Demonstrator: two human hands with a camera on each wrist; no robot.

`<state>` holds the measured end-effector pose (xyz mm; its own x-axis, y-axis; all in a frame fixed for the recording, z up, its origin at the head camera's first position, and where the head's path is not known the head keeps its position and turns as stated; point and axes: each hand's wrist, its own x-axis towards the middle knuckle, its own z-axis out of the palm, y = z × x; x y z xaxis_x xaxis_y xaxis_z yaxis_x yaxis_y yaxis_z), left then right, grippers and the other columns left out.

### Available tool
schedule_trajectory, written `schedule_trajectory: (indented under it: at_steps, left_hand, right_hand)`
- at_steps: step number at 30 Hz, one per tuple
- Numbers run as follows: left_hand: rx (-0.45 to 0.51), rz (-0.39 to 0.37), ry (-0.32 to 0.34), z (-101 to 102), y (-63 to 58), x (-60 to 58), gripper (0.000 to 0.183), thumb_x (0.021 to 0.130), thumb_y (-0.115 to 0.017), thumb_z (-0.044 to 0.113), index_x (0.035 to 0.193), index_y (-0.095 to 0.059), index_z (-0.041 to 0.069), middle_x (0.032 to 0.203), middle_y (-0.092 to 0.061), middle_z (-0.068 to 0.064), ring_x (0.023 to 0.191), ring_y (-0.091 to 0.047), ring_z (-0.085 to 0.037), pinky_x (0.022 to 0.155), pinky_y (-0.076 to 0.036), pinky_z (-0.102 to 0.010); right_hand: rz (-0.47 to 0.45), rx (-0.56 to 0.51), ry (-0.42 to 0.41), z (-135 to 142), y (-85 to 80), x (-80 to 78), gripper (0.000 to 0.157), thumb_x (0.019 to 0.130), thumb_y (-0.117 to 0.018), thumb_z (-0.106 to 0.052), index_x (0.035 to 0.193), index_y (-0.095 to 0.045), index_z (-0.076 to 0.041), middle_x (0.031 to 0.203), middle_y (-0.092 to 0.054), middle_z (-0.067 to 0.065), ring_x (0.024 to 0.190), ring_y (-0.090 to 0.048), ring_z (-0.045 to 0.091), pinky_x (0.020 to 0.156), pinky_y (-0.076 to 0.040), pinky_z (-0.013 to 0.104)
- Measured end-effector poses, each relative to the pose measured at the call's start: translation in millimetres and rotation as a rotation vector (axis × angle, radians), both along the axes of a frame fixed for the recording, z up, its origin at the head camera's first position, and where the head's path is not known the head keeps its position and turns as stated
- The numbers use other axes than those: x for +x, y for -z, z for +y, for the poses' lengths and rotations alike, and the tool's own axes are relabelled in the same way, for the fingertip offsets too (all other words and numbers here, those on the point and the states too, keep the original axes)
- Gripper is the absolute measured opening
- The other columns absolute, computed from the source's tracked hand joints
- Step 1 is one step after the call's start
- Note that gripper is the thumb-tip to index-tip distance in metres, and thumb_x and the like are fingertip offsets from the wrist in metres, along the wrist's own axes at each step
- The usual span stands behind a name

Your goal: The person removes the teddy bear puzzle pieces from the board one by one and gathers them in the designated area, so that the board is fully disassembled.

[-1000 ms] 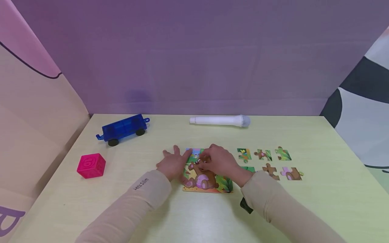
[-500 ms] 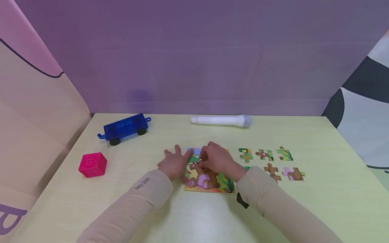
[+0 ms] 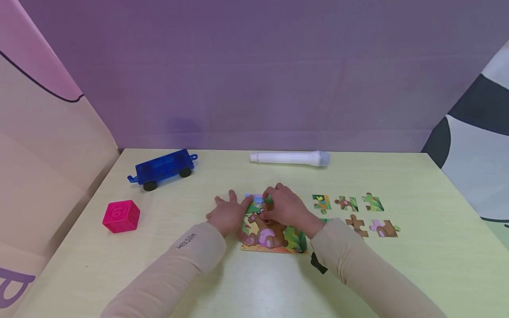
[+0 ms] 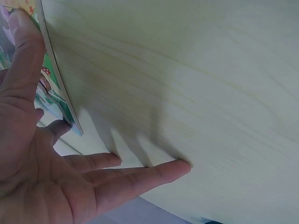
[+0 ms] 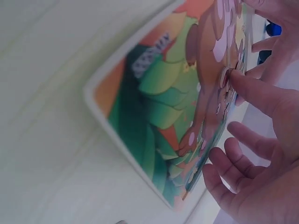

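Note:
A bear picture puzzle board lies in the middle of the table. My left hand is spread at its left edge, thumb and index finger resting on the board and the other fingers on the table, as the left wrist view shows. Bent over the upper part of the board, my right hand pinches a puzzle piece between thumb and fingers at the bear's face. That piece is mostly covered by the hand. Several loose pieces, among them a bear-limb piece and a duck piece, lie right of the board.
A white toy microphone lies along the table's back edge. Back left stands a blue toy wagon, with a pink block in front of it. A purple backdrop rises behind the table.
My right hand's fingers have shifted slightly up over the board and parted a little from the thumb, showing more of the picture between them. My left hand has stayed in place.

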<state>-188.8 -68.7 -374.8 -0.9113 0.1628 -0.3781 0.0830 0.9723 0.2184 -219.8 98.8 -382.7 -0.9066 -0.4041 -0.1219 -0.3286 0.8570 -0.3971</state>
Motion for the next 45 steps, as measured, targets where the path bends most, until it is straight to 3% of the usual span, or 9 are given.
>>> schedule_trajectory:
  at_steps: [4, 11, 28, 38, 45]
  left_hand:
    - [-0.007, 0.005, 0.005, 0, -0.3, 0.5, 0.105, 0.075, -0.091, 0.035, 0.161, -0.031, 0.031, 0.165, -0.017, -0.026, 0.142, -0.023, -0.061, 0.091, -0.044, -0.075]
    - [-0.014, 0.010, 0.014, 0, -2.1, 1.4, 0.106, 0.074, -0.091, 0.036, 0.161, -0.031, 0.030, 0.164, -0.018, -0.027, 0.142, -0.024, -0.061, 0.090, -0.045, -0.075]
    - [-0.029, 0.012, 0.031, 2, -6.0, 2.2, 0.104, 0.074, -0.091, 0.035, 0.160, -0.033, 0.028, 0.162, -0.021, -0.028, 0.141, -0.027, -0.062, 0.087, -0.047, -0.074]
    - [-0.012, 0.003, 0.021, 1, -5.4, 1.5, 0.106, 0.073, -0.092, 0.035, 0.160, -0.032, 0.028, 0.163, -0.019, -0.027, 0.141, -0.025, -0.061, 0.089, -0.047, -0.074]
    - [0.019, -0.001, 0.012, -1, -4.5, 1.9, 0.106, 0.074, -0.092, 0.031, 0.160, -0.032, 0.027, 0.163, -0.018, -0.028, 0.142, -0.023, -0.062, 0.091, -0.045, -0.076]
  right_hand:
    - [0.000, -0.002, -0.010, 1, 0.7, 0.3, 0.046, 0.087, -0.083, -0.027, 0.123, -0.067, -0.004, 0.107, -0.056, 0.010, 0.094, -0.053, 0.024, 0.086, -0.053, 0.043]
    - [0.013, -0.015, -0.049, 1, 1.6, -2.0, 0.040, 0.087, -0.083, -0.027, 0.116, -0.067, -0.005, 0.102, -0.055, 0.009, 0.091, -0.052, 0.024, 0.085, -0.052, 0.042]
    - [-0.022, -0.081, -0.045, 4, -0.2, -4.7, 0.036, 0.084, -0.085, -0.024, 0.110, -0.072, -0.004, 0.102, -0.055, 0.007, 0.090, -0.054, 0.021, 0.087, -0.052, 0.040]
    - [0.021, -0.011, -0.116, 17, -5.9, -1.3, 0.035, 0.084, -0.085, -0.028, 0.111, -0.074, -0.009, 0.101, -0.059, 0.004, 0.083, -0.055, 0.018, 0.077, -0.052, 0.037]
    - [0.038, -0.072, -0.194, 36, -6.7, 1.7, 0.033, 0.085, -0.084, -0.027, 0.113, -0.075, -0.012, 0.099, -0.062, 0.002, 0.081, -0.057, 0.015, 0.073, -0.052, 0.035]
